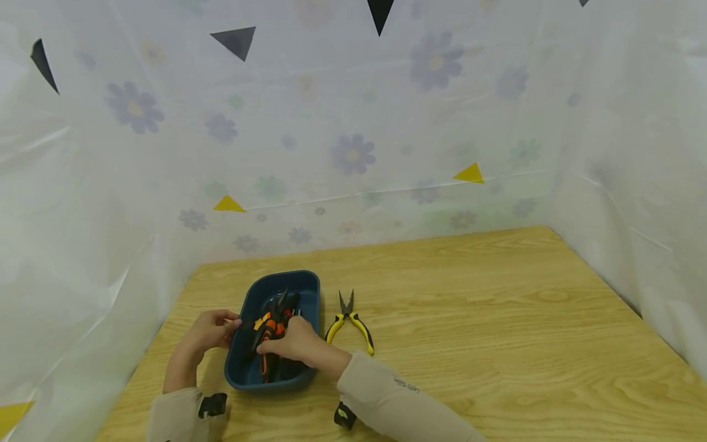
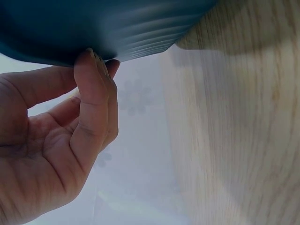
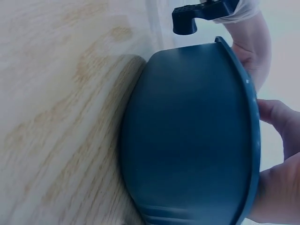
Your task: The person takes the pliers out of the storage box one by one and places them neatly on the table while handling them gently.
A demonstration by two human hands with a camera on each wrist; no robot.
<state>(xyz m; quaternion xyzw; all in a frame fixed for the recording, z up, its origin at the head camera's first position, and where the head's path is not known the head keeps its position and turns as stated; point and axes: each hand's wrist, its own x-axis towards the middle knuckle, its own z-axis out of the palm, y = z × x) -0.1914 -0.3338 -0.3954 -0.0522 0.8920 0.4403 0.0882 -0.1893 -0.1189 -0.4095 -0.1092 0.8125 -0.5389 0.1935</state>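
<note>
A dark blue plastic bin (image 1: 235, 362) stands on the left part of the table, holding a pile of hand tools (image 1: 269, 330) with black and orange handles. At its left side my left hand (image 1: 207, 334) pinches the rim between thumb and fingers; the left wrist view shows these fingers (image 2: 91, 93) at the bin's edge. My right hand (image 1: 298, 341) reaches over the right rim into the bin, its thumb lying across the orange and black handles. Its other fingers are partly hidden among the tools, and I cannot tell whether they grip one.
Long-nose pliers (image 1: 347, 316) with yellow and black handles lie spread just right of the bin, beside my right wrist. The wooden table (image 1: 497, 319) runs on to the right. Whitish flowered sheeting (image 1: 353, 110) hangs behind the table and along both sides.
</note>
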